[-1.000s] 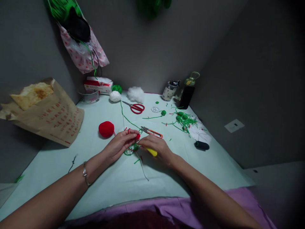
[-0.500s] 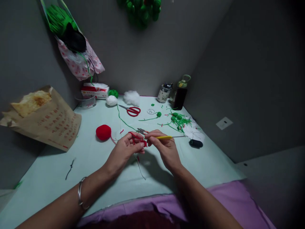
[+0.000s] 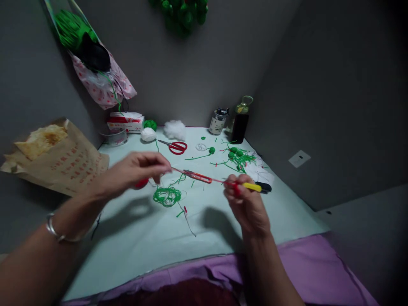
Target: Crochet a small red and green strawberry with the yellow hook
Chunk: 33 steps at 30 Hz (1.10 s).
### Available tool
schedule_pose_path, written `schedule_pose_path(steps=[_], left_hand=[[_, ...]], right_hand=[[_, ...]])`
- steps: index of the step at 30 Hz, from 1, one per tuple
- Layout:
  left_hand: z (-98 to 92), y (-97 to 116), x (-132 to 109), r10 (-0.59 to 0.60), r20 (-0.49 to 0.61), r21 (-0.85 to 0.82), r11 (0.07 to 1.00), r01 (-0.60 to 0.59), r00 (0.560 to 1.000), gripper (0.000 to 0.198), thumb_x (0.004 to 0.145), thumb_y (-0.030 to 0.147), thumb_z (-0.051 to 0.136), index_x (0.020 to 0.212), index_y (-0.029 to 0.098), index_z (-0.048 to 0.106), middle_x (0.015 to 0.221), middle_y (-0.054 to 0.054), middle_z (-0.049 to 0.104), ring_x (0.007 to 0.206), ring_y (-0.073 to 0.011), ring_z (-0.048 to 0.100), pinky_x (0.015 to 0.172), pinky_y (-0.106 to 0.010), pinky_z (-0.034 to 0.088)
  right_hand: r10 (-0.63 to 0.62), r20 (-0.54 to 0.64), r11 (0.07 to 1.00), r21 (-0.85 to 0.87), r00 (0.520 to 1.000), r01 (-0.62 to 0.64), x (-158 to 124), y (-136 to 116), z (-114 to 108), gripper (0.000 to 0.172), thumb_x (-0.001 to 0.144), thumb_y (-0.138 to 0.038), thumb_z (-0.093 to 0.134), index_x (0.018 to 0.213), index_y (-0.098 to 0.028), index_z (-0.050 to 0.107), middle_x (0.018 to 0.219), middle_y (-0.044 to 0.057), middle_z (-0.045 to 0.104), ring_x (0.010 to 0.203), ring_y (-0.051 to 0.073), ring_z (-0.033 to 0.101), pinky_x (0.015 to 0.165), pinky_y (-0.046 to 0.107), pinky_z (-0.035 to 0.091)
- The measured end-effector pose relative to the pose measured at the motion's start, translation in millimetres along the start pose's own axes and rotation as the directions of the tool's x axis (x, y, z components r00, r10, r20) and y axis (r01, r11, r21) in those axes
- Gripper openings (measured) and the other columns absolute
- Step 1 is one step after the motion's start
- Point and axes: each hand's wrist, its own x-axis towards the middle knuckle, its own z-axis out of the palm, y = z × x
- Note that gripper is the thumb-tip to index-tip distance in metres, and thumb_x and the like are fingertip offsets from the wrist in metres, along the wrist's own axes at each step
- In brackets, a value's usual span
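Note:
My left hand [image 3: 137, 172] is raised over the table at left, its fingertips pinching a red yarn strand [image 3: 218, 181] that stretches across to my right hand. My right hand [image 3: 248, 208] is closed around a yellow-handled crochet hook [image 3: 251, 186] and a small red crocheted piece [image 3: 236, 189]. The red yarn ball [image 3: 142, 183] is mostly hidden behind my left hand. Beneath the strand, red-handled thread snips [image 3: 199, 177] lie on the table. A loose tangle of green yarn [image 3: 167, 196] rests between my hands, beside short red and green scraps.
Red-handled scissors [image 3: 177, 147], a white yarn ball [image 3: 148, 134] and fluffy stuffing [image 3: 174, 129] lie toward the back. Green crocheted pieces [image 3: 237, 155] are at right, near a dark phone [image 3: 240, 128]. A paper food bag [image 3: 73, 165] stands at left.
My hands have moved apart, the left going left and the right going right with the hook and red piece. Red yarn is now drawn out between them, and the green tangle is uncovered.

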Motion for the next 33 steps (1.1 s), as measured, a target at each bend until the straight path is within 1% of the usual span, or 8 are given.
schedule_pose_path(steps=[3,7,10,14,18,21,28,33], left_hand=[[-35.0,15,21,0.137,-0.255,-0.034,0.988,-0.151,0.957,0.005,0.088,0.022,0.074,0.090,0.017,0.076,0.085,0.004,0.072,0.078,-0.0108,0.061,0.075,-0.022,0.047],[-48.2,11,34,0.074,-0.212,0.179,0.983,-0.036,0.974,0.029,0.077,0.015,0.083,0.105,0.015,0.077,0.106,0.001,0.072,0.100,-0.0193,0.062,0.085,-0.026,0.047],[-28.3,-11,23,0.171,-0.190,0.334,0.937,-0.101,0.967,0.017,0.068,0.010,0.086,0.080,0.020,0.080,0.105,-0.002,0.069,0.102,-0.0209,0.057,0.083,-0.023,0.044],[24.6,-47,-15,0.183,0.269,0.447,0.846,-0.291,0.946,0.007,0.085,0.022,0.075,0.082,0.027,0.078,0.089,-0.005,0.072,0.090,-0.0261,0.059,0.085,-0.035,0.042],[65.0,-74,-43,0.094,0.509,0.479,0.795,-0.373,0.855,0.016,0.090,0.012,0.062,0.087,0.026,0.071,0.095,-0.006,0.068,0.088,-0.0252,0.054,0.078,-0.035,0.039],[64.6,-72,-39,0.094,0.493,0.490,0.792,-0.365,0.865,0.020,0.094,0.013,0.054,0.079,0.024,0.062,0.082,-0.004,0.062,0.079,-0.0232,0.051,0.073,-0.034,0.037],[42.3,-23,-20,0.118,0.330,0.431,0.864,-0.261,0.937,0.012,0.098,0.023,0.054,0.088,0.025,0.059,0.080,-0.002,0.060,0.070,-0.0197,0.053,0.067,-0.031,0.037],[55.5,-23,-31,0.152,0.413,0.501,0.785,-0.364,0.898,0.018,0.101,0.020,0.047,0.086,0.024,0.054,0.078,0.000,0.056,0.069,-0.0180,0.051,0.065,-0.030,0.037]], right_hand=[[-0.023,-0.092,0.979,0.202,0.995,0.042,0,-19,-18,0.031,0.063,-0.022,0.092,0.082,-0.030,0.069,0.076,-0.003,0.055,0.061,0.008,0.048,0.046,0.016,0.042],[-0.037,-0.184,0.982,0.175,0.982,0.069,2,-26,-34,0.031,0.064,-0.021,0.092,0.084,-0.029,0.070,0.077,-0.003,0.055,0.064,0.009,0.049,0.046,0.016,0.045],[-0.037,-0.244,0.992,0.105,0.969,0.065,6,-20,-40,0.031,0.064,-0.021,0.092,0.085,-0.027,0.071,0.078,-0.002,0.059,0.067,0.009,0.053,0.050,0.017,0.048],[-0.048,-0.248,0.999,0.005,0.968,0.051,5,-8,-41,0.031,0.066,-0.025,0.093,0.086,-0.026,0.070,0.076,-0.003,0.061,0.069,0.009,0.057,0.054,0.017,0.049],[-0.044,-0.232,0.997,-0.065,0.972,0.030,-1,-2,-33,0.028,0.069,-0.028,0.091,0.085,-0.026,0.069,0.079,-0.003,0.063,0.068,0.009,0.058,0.056,0.020,0.049],[-0.011,-0.203,0.997,-0.081,0.979,-0.005,-6,-1,-27,0.025,0.068,-0.029,0.090,0.083,-0.024,0.072,0.080,-0.001,0.065,0.066,0.009,0.057,0.057,0.021,0.049],[0.121,0.004,0.984,-0.134,0.993,-0.119,-10,1,-20,0.020,0.070,-0.031,0.089,0.075,-0.021,0.072,0.068,-0.001,0.063,0.055,0.009,0.052,0.050,0.023,0.042],[0.394,0.249,0.905,-0.276,0.885,-0.325,-18,7,-7,0.021,0.073,-0.031,0.087,0.087,-0.020,0.077,0.067,-0.001,0.066,0.057,0.010,0.057,0.054,0.023,0.044]])
